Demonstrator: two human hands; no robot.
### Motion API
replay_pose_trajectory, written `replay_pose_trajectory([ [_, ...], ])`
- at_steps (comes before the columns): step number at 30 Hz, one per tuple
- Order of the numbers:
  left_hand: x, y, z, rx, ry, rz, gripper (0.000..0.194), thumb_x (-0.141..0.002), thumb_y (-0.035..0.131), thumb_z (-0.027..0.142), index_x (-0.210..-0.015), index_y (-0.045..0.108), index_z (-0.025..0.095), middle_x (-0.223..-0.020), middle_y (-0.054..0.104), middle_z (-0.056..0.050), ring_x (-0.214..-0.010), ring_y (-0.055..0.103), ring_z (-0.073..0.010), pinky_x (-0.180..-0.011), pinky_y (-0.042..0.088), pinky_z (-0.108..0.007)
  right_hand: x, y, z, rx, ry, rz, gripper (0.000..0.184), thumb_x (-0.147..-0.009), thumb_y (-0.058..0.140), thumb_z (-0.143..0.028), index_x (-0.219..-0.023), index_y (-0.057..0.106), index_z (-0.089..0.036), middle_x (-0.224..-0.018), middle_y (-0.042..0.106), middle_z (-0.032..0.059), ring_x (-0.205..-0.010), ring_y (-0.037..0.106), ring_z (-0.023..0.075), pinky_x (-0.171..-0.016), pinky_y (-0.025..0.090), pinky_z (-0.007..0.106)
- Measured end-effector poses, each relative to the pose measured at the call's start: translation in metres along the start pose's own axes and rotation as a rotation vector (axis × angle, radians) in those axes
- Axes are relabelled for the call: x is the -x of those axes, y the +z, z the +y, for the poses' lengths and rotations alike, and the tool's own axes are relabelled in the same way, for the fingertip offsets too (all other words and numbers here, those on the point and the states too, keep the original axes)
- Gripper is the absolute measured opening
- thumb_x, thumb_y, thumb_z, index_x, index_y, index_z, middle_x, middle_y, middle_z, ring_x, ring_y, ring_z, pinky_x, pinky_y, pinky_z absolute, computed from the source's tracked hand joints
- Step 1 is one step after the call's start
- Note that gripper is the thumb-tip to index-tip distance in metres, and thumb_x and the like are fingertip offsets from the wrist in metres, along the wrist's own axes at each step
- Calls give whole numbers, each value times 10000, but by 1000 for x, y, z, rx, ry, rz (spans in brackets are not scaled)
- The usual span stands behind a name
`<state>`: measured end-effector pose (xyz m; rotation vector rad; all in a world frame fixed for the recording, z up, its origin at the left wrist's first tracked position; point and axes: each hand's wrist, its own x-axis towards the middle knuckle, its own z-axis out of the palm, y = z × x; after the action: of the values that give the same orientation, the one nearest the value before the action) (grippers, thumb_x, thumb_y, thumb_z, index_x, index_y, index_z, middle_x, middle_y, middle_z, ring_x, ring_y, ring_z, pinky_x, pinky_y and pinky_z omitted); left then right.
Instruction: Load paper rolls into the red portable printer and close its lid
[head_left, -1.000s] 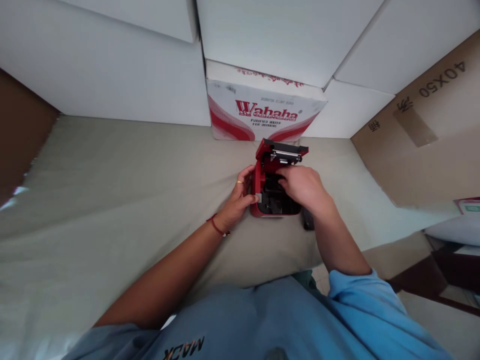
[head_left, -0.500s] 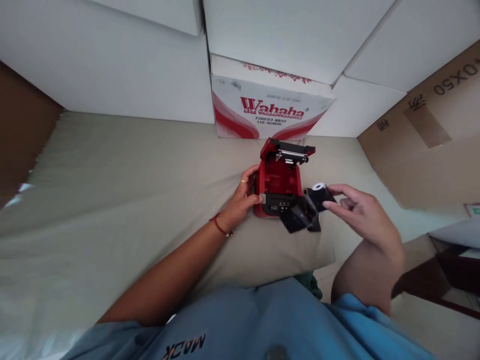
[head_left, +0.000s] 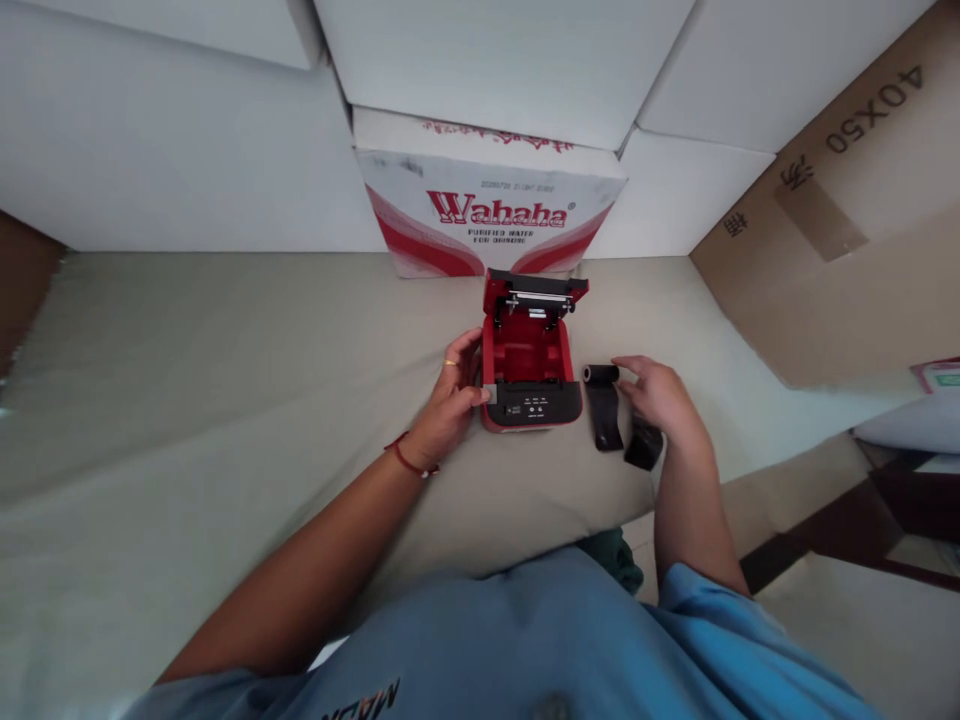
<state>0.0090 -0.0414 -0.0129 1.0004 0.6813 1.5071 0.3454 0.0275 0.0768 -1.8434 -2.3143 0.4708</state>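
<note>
A red label printer (head_left: 532,405) stands on the cloth-covered surface with its lid (head_left: 536,290) raised. Its red inner bay shows bare behind the black front panel. My left hand (head_left: 450,400) grips the printer's left side, thumb by the grey tab at the front corner. To the right of the printer lies a small black ribbon roll (head_left: 601,374), a strip of black film trailing toward me. My right hand (head_left: 654,392) pinches the roll's right end between thumb and fingers. A second piece of black film (head_left: 643,445) sticks out beneath that hand; whatever it joins is hidden.
Right behind the printer is a Wahaha water carton (head_left: 495,215), among stacked white boxes (head_left: 495,60). A brown cardboard box (head_left: 840,220) borders the surface on the right. The surface's near edge runs close to my body.
My right hand has come out of the printer, lifting out a black ribbon roll with trailing film, and lowered it to the surface on the right. My left hand has stayed on the printer.
</note>
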Motion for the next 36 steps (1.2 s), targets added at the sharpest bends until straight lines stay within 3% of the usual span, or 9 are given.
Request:
replay_pose_trajectory([
  [4, 1, 0, 1, -9, -7, 9, 856, -775, 903, 436, -1548, 536, 399, -1714, 497, -31, -1637, 417, -322, -1371, 348, -538, -3, 6, -13, -3, -41, -74, 388, -901, 708, -196, -1274, 817, -196, -1169, 822, 126, -984, 761, 253, -923, 596, 394],
  [9, 2, 2, 0, -8, -5, 5, 853, -789, 887, 426, -1559, 522, 379, -1731, 482, -42, -1642, 408, -334, -1388, 315, -556, 36, -53, -19, -287, -132, -251, 408, -949, 757, -474, -1270, 807, -226, -1262, 801, 114, -708, 674, 168, -665, 585, 331],
  [13, 1, 2, -1, -11, -4, 16, 841, -793, 873, 413, -1556, 521, 378, -1720, 489, -35, -1638, 408, -328, -1379, 325, -551, 55, -95, -27, -562, -93, -161, 472, -900, 848, -563, -1271, 807, -274, -1195, 826, 113, -908, 761, 255, -731, 628, 366],
  [15, 1, 2, -2, -2, -17, 31, 813, -807, 857, 396, -1550, 528, 377, -1712, 501, -31, -1624, 430, -316, -1364, 352, -531, 53, -99, -34, -700, -152, -125, 456, -867, 895, -558, -1223, 808, -286, -1226, 823, 112, -980, 775, 275, -776, 637, 379],
  [18, 0, 3, -2, 1, -26, 46, 773, -830, 835, 388, -1543, 536, 368, -1699, 521, -38, -1602, 465, -311, -1342, 387, -522, 42, -94, -52, -767, -185, -121, 440, -857, 909, -564, -1191, 807, -296, -1019, 818, 64, -832, 747, 237, -698, 594, 346],
  [24, 1, 1, -4, -47, 6, 18, 751, -872, 804, 398, -1561, 507, 360, -1719, 508, -53, -1613, 468, -313, -1340, 397, -540, 30, -90, -103, -262, -284, 23, 271, -940, 774, -386, -1178, 814, -263, -842, 684, 9, -688, 589, 179, -648, 474, 322],
  [29, 1, 4, -3, -43, -14, 36, 730, -876, 788, 371, -1548, 503, 359, -1718, 507, -49, -1623, 462, -299, -1361, 366, -532, 24, -59, -154, 274, -270, 81, 281, -1000, 663, -297, -1230, 796, -203, -1049, 760, 110, -887, 720, 278, -700, 479, 361],
  [32, 0, 6, -1, -10, -34, 54, 717, -856, 798, 363, -1518, 524, 348, -1700, 524, -52, -1618, 466, -300, -1372, 345, -539, 21, -43, -174, 415, -273, -76, 365, -1060, 626, -340, -1363, 744, -174, -1175, 799, 158, -982, 763, 325, -706, 496, 372],
  [36, -1, 7, 1, -9, -39, 59, 660, -878, 782, 390, -1489, 541, 327, -1675, 546, -67, -1599, 485, -302, -1371, 339, -551, 9, -49, -171, 275, -341, -344, 416, -1111, 472, -249, -1438, 711, -153, -1101, 843, 139, -943, 786, 283, -829, 546, 369],
])
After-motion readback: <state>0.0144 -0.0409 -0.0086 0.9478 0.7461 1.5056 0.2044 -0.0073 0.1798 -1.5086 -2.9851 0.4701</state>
